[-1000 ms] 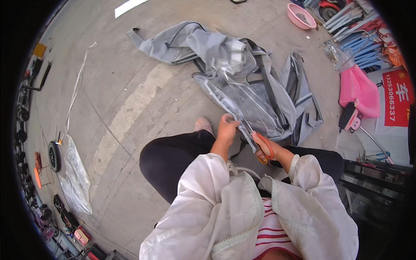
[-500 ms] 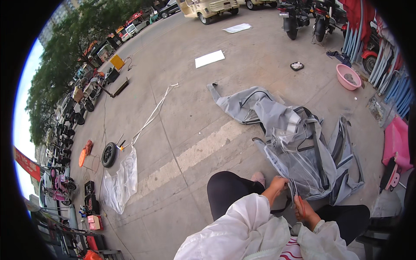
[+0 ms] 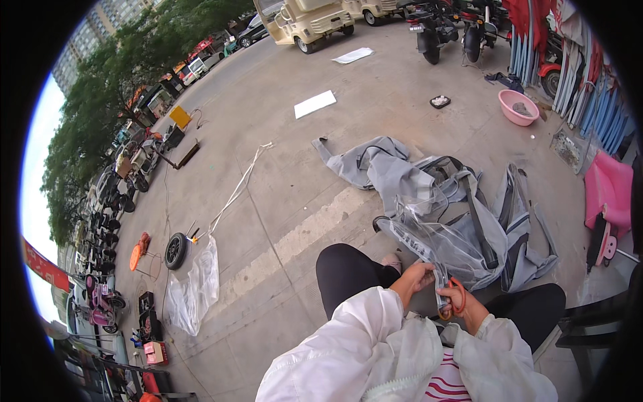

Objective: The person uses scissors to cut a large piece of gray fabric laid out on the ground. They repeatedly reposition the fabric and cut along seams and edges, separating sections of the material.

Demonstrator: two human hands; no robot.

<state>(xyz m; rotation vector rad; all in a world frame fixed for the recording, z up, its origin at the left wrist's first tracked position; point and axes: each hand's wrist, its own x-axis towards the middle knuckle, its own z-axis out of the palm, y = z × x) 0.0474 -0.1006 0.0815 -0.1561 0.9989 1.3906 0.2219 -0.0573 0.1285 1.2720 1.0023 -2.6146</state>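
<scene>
My left hand (image 3: 418, 275) pinches the edge of a clear plastic panel (image 3: 429, 258), part of a crumpled grey cover (image 3: 395, 174) with dark trim spread on the pavement before me. My right hand (image 3: 467, 307) is closed on orange-handled scissors (image 3: 457, 288), just below and right of my left hand, at the same held edge. The scissor blades are largely hidden by the plastic. My bent legs in dark trousers (image 3: 345, 275) frame the cover's near end.
Around lie clear sheeting (image 3: 191, 295), a wheel (image 3: 175, 251), an orange stool (image 3: 138, 254), white boards (image 3: 315, 104) and a pink basin (image 3: 518, 114). Parked scooters (image 3: 435, 40) and carts (image 3: 305, 23) stand behind; poles (image 3: 596, 120) and a pink cushion (image 3: 606, 194) line the right.
My view has tilted up, bringing the street, vehicles and trees in. My hands stay at the plastic edge, with the scissors still in my right hand.
</scene>
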